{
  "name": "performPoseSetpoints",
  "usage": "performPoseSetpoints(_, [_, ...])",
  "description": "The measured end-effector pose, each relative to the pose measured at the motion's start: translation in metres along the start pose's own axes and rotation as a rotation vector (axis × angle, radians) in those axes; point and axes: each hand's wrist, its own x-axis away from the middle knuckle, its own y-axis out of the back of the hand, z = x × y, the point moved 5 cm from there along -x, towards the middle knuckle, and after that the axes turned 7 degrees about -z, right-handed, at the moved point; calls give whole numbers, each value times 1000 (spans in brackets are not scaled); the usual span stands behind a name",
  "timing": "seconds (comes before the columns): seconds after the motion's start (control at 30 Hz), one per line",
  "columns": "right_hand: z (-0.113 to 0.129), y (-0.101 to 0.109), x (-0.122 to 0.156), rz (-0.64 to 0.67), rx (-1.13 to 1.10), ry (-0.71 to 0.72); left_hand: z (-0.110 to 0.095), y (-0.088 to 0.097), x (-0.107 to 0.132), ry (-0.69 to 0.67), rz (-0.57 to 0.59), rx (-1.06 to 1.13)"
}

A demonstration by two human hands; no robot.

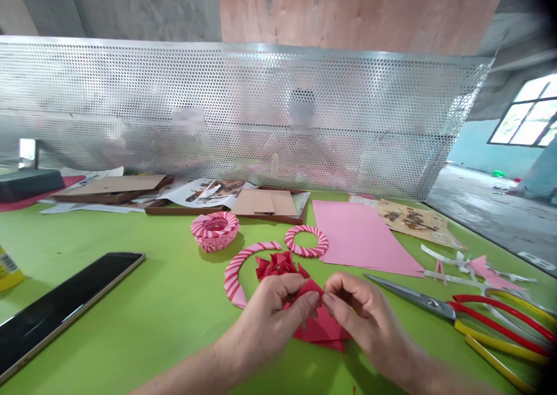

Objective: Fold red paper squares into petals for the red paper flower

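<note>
My left hand point(270, 316) and my right hand point(363, 316) meet over the green table point(165, 302), both pinched on a folded piece of red paper point(319, 325). Thumbs and forefingers press its top corner between them. Just beyond my fingers lies a small heap of folded red paper pieces point(278, 264). A curved pink-and-white striped arc of folded pieces point(241, 265) bends around the heap on the left. A striped ring point(306, 241) and a small striped basket point(214, 230) sit farther back.
A pink sheet point(359, 238) lies right of the ring. Scissors with red and yellow handles point(470, 314) rest at the right, paper scraps point(474, 264) behind them. A dark tablet point(61, 305) lies at the left. Cardboard and printed sheets point(217, 195) line a perforated metal screen point(243, 111).
</note>
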Motion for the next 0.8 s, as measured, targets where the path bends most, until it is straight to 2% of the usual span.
performPoseSetpoints(0.33, [-4, -1, 0, 16, -27, -43, 0, -1, -1, 16, -52, -65])
performPoseSetpoints(0.53, [-2, 2, -1, -29, -11, -41, 4, 1, -2, 51, -100, 60])
performPoseSetpoints(0.67, [2, 1, 0, 1, -21, -78, 6, 3, -4, 94, -149, 141])
performPoseSetpoints(0.8, [4, 1, -2, 9, -18, -86, 6, 4, -6, 138, -140, 182])
